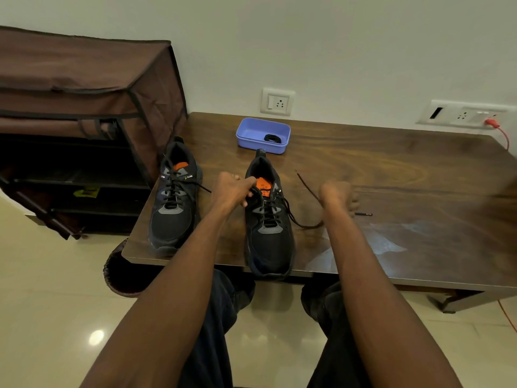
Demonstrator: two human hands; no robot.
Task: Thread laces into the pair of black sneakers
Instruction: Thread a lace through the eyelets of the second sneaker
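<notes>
Head view, from left to right: a brown fabric shoe rack point(84, 107) stands on the floor beside the wooden counter point(391, 177). On the counter's left end sits the left sneaker point(173, 203), black with an orange insole, its lace threaded through the eyelets and the ends lying loose. Just right of it, the left hand point(232, 191) has its fingers point(247, 182) curled at the collar of the right sneaker point(268, 219), pinching the lace near the top eyelets. This shoe rests toe toward the person at the counter's near edge. Behind it, near the wall, is a purple tray point(263, 135) with a small black coil inside. A loose lace point(307, 191) runs from the right sneaker out to the right hand point(338, 196), which is motion-blurred; its fingers look closed around the lace, with the tip poking out past it on the counter. Wall sockets point(278, 102) are mounted above.
</notes>
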